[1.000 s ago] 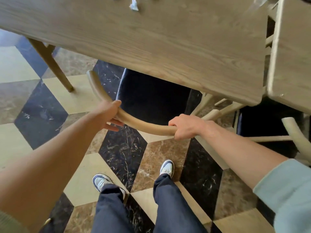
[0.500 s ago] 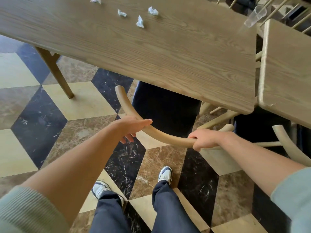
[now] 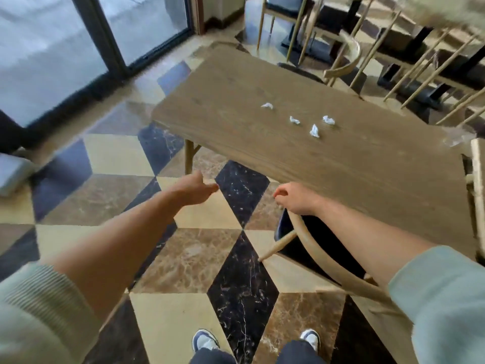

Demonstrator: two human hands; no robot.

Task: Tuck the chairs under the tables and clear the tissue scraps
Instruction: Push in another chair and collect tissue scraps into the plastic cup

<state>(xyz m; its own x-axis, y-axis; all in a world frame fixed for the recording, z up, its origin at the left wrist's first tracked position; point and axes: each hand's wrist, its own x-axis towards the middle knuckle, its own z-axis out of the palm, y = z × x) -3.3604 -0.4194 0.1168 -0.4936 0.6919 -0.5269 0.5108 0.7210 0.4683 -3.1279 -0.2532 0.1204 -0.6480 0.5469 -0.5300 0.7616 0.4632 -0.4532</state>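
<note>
I see bright daylight through the glass doors (image 3: pixel 78 35); motion blur smears the whole frame, worst top right, and edges bow.

Head view, steeply down, forward.

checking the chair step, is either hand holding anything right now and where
The left hand is open and holds nothing. The right hand sits at the end of the chair's curved back rail; whether it grips cannot be told.

Four tissue scraps (image 3: pixel 301 120) are scattered on the wooden table (image 3: pixel 341 166); both hands, left (image 3: pixel 195 190) and right (image 3: pixel 295 197), are held out empty over the chair (image 3: pixel 312 248).
</note>
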